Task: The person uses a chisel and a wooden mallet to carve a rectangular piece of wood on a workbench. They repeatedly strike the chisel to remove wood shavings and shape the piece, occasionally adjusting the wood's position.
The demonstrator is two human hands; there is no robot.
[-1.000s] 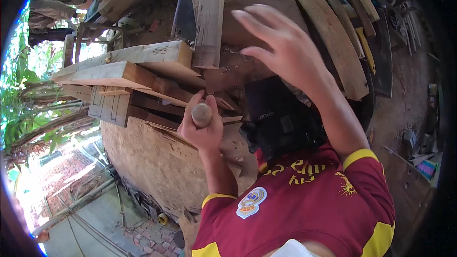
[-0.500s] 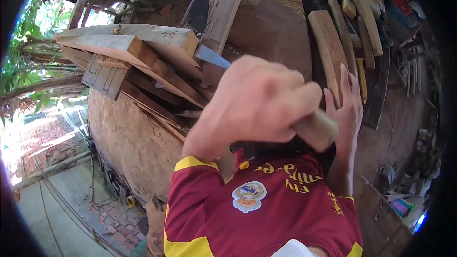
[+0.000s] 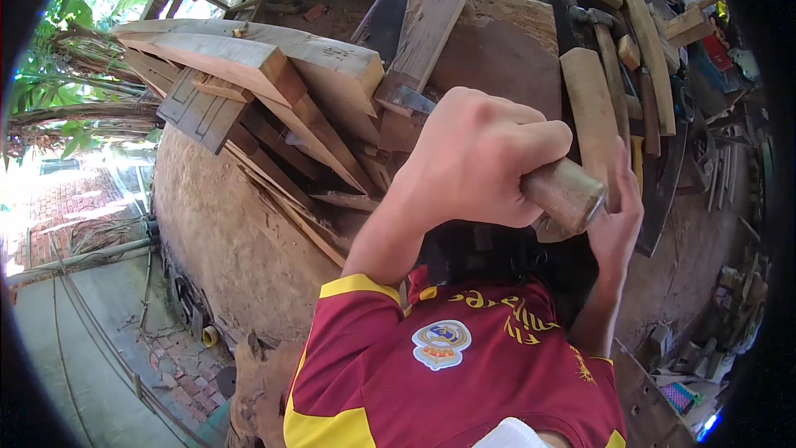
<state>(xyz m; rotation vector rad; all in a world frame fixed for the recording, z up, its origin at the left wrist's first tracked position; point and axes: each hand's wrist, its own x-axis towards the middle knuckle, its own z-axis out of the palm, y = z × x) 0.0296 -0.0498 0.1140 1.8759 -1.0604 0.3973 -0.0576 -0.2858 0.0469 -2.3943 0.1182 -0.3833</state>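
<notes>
My left hand [image 3: 477, 162] is closed round the wooden handle [image 3: 568, 195] of a tool with a flat metal blade [image 3: 410, 99], which points up-left over a brown board [image 3: 506, 58]. Just beyond the handle, my right hand [image 3: 618, 220] grips the side of a pale wooden length [image 3: 584, 99], its fingers along the right edge and its thumb hidden.
Stacked planks [image 3: 249, 62] jut out at the left. A hammer [image 3: 601, 21] and more wooden pieces [image 3: 659, 91] lie on the dark bench top [image 3: 373, 25]. A tan surface [image 3: 215, 216] spreads lower left; clutter [image 3: 730, 299] is piled at the right.
My left hand has swung up and right with the tool, turning it across the view. My right hand has come down from mid-air onto the pale wooden length.
</notes>
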